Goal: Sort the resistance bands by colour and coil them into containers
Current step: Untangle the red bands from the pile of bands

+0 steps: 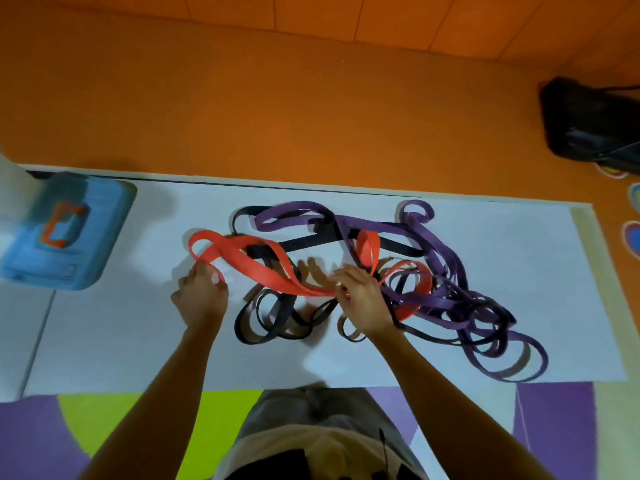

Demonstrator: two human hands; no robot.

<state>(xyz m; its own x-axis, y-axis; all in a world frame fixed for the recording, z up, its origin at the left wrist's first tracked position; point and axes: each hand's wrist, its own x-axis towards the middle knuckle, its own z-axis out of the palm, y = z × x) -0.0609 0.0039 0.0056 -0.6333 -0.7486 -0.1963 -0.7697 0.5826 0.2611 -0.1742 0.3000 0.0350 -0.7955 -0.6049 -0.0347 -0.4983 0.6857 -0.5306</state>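
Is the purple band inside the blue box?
No, the purple band lies tangled on the white table, well to the right of the blue box.

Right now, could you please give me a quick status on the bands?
Left grip and right grip hold red band. Tangled with purple bands and black bands. Blue container at left.

The blue plastic container carries one orange mark shaped like a blocky letter C, blurred. No other writing can be read.
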